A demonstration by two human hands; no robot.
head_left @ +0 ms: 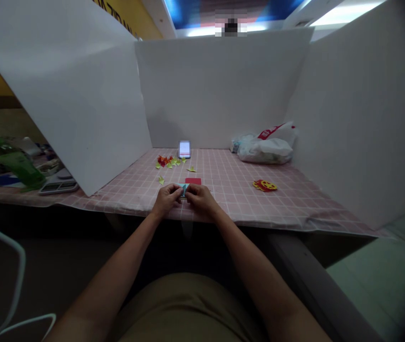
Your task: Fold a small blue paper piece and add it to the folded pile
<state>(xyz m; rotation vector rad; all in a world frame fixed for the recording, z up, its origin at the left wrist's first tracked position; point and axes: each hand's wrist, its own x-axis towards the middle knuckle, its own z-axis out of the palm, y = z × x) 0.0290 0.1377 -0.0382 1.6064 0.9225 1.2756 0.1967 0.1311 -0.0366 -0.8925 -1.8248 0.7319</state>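
Near the table's front edge, my left hand (pixel 168 197) and my right hand (pixel 201 197) meet over a small piece of blue paper (pixel 184 188). Fingers of both hands are closed on it, one hand at each side, and they hide much of its shape. Just behind the fingers lies a red square of paper (pixel 193 181). Beyond my left hand, a small folded yellow-green paper piece (pixel 161 180) rests on the cloth. Farther back are several more yellow-green folded pieces (pixel 176 162) and a cluster of red-orange folded pieces (pixel 164 160).
White panels (pixel 223 90) enclose the pink checked tablecloth (pixel 220 166). A lit phone (pixel 184 149) stands at the back. Plastic bags (pixel 268 148) sit back right, with red and yellow cut-outs (pixel 265 185) nearer. Outside the left panel lie a green bottle (pixel 19 164) and a scale (pixel 59 185).
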